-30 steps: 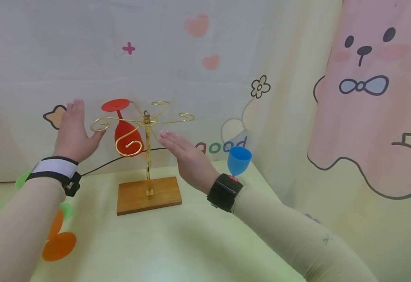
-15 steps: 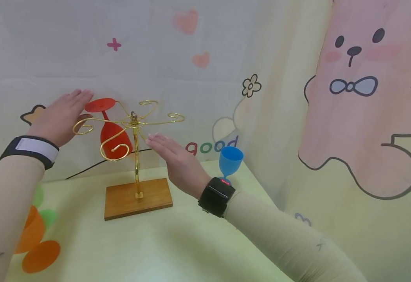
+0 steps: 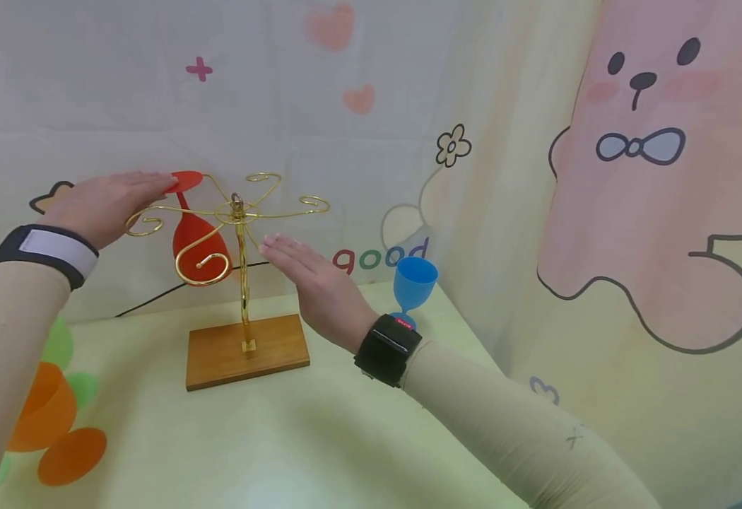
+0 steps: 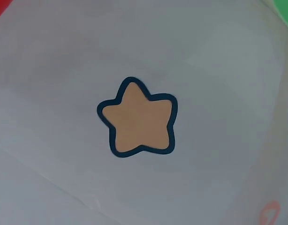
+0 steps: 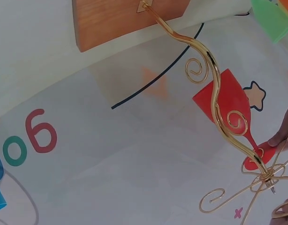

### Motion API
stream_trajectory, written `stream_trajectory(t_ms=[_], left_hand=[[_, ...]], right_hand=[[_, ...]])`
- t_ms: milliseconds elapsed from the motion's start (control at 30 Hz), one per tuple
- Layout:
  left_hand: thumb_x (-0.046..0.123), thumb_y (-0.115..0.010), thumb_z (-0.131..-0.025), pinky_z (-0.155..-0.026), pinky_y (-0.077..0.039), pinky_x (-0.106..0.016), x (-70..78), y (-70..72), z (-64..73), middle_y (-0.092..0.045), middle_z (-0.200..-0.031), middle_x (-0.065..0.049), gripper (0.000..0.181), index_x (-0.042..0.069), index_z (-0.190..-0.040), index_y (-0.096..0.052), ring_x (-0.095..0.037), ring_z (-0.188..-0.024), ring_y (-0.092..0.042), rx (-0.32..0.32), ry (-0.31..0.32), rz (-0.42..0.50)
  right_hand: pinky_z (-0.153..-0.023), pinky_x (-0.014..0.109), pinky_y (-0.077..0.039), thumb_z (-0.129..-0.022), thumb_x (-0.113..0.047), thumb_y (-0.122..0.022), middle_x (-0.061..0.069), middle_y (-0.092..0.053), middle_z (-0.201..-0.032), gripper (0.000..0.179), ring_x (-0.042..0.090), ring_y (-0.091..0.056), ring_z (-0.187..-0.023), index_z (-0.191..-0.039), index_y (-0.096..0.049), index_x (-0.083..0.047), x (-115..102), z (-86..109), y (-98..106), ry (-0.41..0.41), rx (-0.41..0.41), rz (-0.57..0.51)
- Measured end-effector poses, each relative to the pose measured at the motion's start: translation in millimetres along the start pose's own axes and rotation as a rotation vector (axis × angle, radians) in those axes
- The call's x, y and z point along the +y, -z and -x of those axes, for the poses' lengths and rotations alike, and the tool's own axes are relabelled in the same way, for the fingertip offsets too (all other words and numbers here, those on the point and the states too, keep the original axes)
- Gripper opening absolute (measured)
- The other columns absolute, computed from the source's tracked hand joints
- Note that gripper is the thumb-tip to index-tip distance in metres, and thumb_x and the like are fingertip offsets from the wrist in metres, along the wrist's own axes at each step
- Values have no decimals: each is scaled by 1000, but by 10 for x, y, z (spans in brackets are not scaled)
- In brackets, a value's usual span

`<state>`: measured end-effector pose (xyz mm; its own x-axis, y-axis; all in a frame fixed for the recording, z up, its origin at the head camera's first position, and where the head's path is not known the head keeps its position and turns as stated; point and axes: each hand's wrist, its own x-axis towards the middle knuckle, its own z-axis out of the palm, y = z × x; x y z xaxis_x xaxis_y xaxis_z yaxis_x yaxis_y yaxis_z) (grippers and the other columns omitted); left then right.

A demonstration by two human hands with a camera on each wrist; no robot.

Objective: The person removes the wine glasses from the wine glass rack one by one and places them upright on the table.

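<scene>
A red plastic goblet (image 3: 194, 244) hangs upside down from a curled arm of the gold stand (image 3: 244, 283), its round base uppermost. My left hand (image 3: 107, 201) pinches the edge of that base: the fingers lie over it in the head view, and the thumb meets it in the right wrist view. The goblet (image 5: 228, 96) also shows there behind the gold post. My right hand (image 3: 323, 286) has straight fingers held together, with the fingertips close to the post just below the arms. Only a sliver of red shows at the corner of the left wrist view.
A blue goblet (image 3: 414, 283) stands upright at the back right, its foot partly behind my wristband. Orange goblets (image 3: 46, 410) and green pieces (image 3: 81, 387) lie at the left, partly behind my left sleeve. The stand's wooden base (image 3: 246, 352) rests on the table near the wall.
My left hand has moved right and its fingers have come down onto the red goblet's base. The head view has shifted slightly; my right hand stays near the post.
</scene>
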<state>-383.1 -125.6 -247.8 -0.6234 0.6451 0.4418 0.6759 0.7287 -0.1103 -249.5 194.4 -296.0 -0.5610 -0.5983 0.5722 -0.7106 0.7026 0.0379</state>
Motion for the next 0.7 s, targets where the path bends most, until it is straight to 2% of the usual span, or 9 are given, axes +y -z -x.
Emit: stream_trajectory(t_ms=[100, 233, 333, 400, 533, 700], left_hand=[[-1, -61, -88, -73, -55, -61, 20, 82, -63, -69, -107, -22, 45, 11, -131, -52, -40, -90, -62, -57, 45, 5], [4, -57, -92, -70, -55, -54, 67, 205, -301, -69, -86, -22, 26, 2, -117, -63, -33, -70, -59, -152, 135, 32], [4, -53, -93, -66, -53, -49, 157, 255, -499, -67, -82, -25, 24, -9, -109, -66, -33, -68, -55, -227, 213, 48], [3, -52, -93, -65, -51, -47, 225, 261, -593, -67, -79, -25, 24, -11, -104, -68, -33, -67, -54, -266, 251, 50], [2, -54, -92, -65, -51, -46, 371, 257, -682, -66, -77, -24, 22, -12, -104, -68, -33, -66, -53, -277, 260, 45], [4, -55, -94, -61, -49, -40, 519, 274, -696, -65, -84, -26, 28, -8, -117, -64, -32, -67, -53, -248, 215, 64]], right_hand=[[-110, 27, -35, -89, 11, -52, 6, -42, -150, 60, 7, -18, -140, -145, -41, -10, 1, -5, -16, -5, 5, -10], [-110, 28, -36, -89, 11, -53, 6, -42, -150, 60, 7, -18, -140, -144, -41, -9, 12, -9, -25, -6, 11, -11], [-111, 29, -35, -88, 11, -54, 7, -42, -150, 61, 8, -18, -140, -144, -41, -9, 16, -1, -22, -9, 10, -10], [-112, 29, -33, -88, 11, -54, 7, -41, -150, 61, 8, -18, -140, -144, -41, -8, 7, 3, -28, -14, 7, -12], [-114, 28, -30, -88, 10, -55, 7, -41, -150, 60, 8, -18, -140, -144, -41, -8, -30, 2, -49, -21, 5, -7], [-114, 27, -30, -86, 10, -58, 6, -42, -149, 62, 8, -19, -140, -143, -42, -8, -23, 7, -42, -17, 19, 8]])
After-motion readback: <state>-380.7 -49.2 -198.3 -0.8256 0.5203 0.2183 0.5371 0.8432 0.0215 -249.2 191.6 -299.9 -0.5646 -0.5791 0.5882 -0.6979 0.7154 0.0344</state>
